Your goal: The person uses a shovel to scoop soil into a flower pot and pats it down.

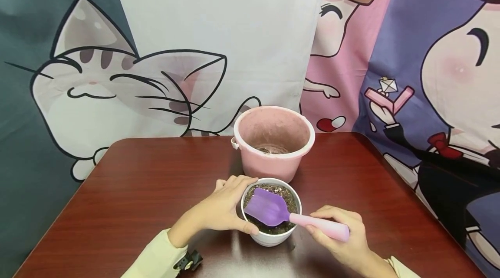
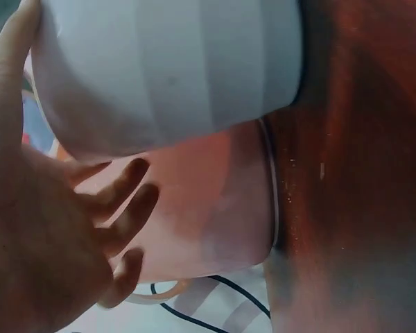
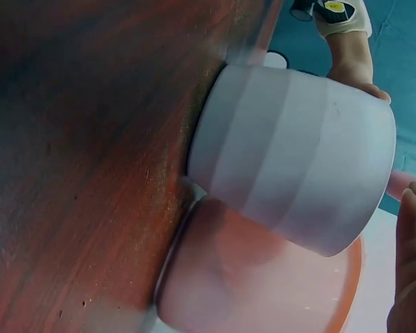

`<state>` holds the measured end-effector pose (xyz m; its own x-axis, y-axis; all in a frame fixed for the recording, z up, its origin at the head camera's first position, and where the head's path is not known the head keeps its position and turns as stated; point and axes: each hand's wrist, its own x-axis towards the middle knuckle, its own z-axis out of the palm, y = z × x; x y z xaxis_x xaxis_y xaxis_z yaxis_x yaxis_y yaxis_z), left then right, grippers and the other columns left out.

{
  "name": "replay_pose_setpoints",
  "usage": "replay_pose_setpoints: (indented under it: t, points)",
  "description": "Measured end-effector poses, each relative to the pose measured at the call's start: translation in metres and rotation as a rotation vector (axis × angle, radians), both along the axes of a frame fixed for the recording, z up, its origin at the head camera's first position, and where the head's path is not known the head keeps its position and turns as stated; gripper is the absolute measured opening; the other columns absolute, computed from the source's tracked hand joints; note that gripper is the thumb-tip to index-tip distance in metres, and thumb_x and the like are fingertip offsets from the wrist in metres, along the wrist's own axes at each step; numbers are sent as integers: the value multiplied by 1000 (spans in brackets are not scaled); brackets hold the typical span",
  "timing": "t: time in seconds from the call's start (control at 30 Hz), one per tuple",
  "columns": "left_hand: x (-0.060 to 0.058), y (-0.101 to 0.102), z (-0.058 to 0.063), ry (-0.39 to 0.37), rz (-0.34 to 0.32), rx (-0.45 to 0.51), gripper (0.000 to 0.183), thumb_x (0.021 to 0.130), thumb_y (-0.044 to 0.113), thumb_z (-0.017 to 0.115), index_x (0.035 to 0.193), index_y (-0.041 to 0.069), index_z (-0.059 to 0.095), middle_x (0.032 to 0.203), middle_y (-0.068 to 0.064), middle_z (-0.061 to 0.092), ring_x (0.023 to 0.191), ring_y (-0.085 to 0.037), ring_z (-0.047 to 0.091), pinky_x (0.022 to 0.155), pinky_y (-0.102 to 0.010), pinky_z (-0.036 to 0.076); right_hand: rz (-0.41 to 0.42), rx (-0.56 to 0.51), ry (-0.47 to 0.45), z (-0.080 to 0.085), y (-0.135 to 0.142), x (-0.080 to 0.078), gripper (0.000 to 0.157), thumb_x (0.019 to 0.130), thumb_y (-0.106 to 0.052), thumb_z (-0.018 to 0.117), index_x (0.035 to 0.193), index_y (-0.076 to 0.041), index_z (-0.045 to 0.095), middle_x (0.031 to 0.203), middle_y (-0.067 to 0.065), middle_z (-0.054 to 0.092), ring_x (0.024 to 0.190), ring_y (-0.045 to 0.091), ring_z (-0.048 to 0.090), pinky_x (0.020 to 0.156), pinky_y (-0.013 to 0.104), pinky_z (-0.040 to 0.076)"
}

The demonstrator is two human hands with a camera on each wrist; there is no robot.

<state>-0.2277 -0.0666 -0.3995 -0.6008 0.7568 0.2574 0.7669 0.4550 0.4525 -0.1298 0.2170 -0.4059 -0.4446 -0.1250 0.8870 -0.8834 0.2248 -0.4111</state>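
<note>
A white flowerpot (image 1: 269, 239) full of dark soil (image 1: 291, 200) stands near the middle of the table; its ridged side (image 2: 173, 62) shows in the left wrist view. My left hand (image 1: 224, 206) holds the pot from the left, its thumb at the front rim and fingers spread towards the back rim. My right hand (image 1: 343, 232) grips the pink handle of a small garden trowel (image 1: 267, 206). The trowel's purple blade lies over the soil, inside the rim as seen from above, and hides part of it. In the right wrist view only some fingers (image 3: 409, 236) show, at the right edge.
Right behind the pot stands a larger pink bucket (image 1: 269, 167) with a little soil (image 1: 269, 149) at its bottom. Both stand on a reddish-brown table (image 1: 156, 182). A cartoon-printed cloth (image 1: 218, 13) hangs behind the table. Soil crumbs lie on the tabletop near the pot.
</note>
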Motion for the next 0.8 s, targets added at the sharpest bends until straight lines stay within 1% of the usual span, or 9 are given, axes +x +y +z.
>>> replay_pose_setpoints:
  t: [0.07,0.1,0.2,0.3,0.47,0.57,0.67,0.73,0.8]
  points:
    - [3,1,-1,49,38,8,107,61,76,76,144,15,46,134,7,49,115,-10,41,85,-39,26,24,-21,7,0,-2,1,18,76,0,84,83,5,68,75,10,69,69,10,66,62,18,50]
    - [5,3,-2,66,59,10,108,60,79,75,143,16,47,134,8,49,116,-9,40,86,-40,26,17,-32,0,-2,-2,2,18,75,1,84,83,5,68,75,10,70,70,10,66,63,17,51]
    - [13,7,-2,98,123,23,109,57,83,73,140,17,50,133,7,50,117,-11,40,86,-41,25,-33,-53,-12,-7,-3,6,18,74,1,84,81,4,68,73,8,69,68,8,65,61,17,50]
    - [24,11,-3,134,208,21,110,56,87,70,138,16,53,135,2,49,118,-14,40,84,-42,25,-96,-57,-2,-10,-4,9,19,74,-1,86,80,4,68,72,7,69,67,7,65,60,16,49]
    - [44,23,-3,207,336,-33,112,58,93,59,138,15,51,137,-5,45,123,-21,37,87,-48,25,-158,-75,2,-12,-2,15,21,74,-4,87,79,4,69,73,6,70,69,5,65,63,14,49]
    - [55,31,-3,233,394,-38,111,59,93,59,137,14,51,135,-6,45,123,-26,36,87,-51,24,-169,-97,-9,-12,-2,19,20,72,-1,87,79,6,69,74,7,70,70,5,65,64,13,49]
    - [65,39,-1,244,459,-25,111,56,90,64,134,12,52,131,-7,46,121,-28,36,85,-51,24,-185,-114,-19,-10,-2,23,19,72,2,86,80,6,69,74,7,70,71,5,65,64,13,49]
    - [71,44,1,247,512,-41,113,55,90,64,134,11,52,130,-9,46,120,-29,36,84,-52,24,-209,-124,-22,-9,-3,26,19,71,4,85,80,7,69,74,8,70,71,5,65,64,13,49]
    - [76,50,3,242,556,-61,115,54,91,64,133,8,52,129,-13,45,120,-31,36,84,-53,25,-260,-129,-46,-8,-3,30,19,69,7,85,80,6,70,75,7,70,70,4,65,64,12,48]
